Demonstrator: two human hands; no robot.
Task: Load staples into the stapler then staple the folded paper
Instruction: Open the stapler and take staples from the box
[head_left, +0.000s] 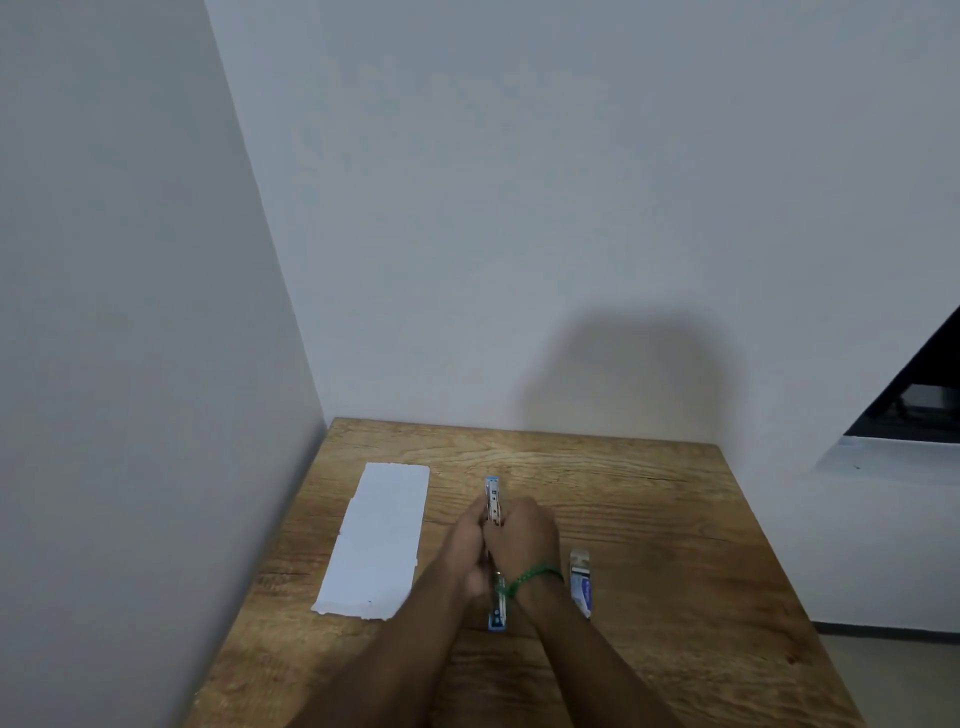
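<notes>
– In the middle of the table (649, 519), what have they got hold of?
– The stapler (493, 496). It runs lengthwise, pointing away from them. One end pokes out beyond the knuckles and the other shows down by the wrists. The left hand (467, 540) and the right hand (522, 535) are both curled round its middle, pressed together.
– And the folded paper (376, 540)?
– Flat on the table to the left, apart from the hands. A small staple box (581, 584) lies just right of the right wrist, which wears a green band (535, 574).
</notes>
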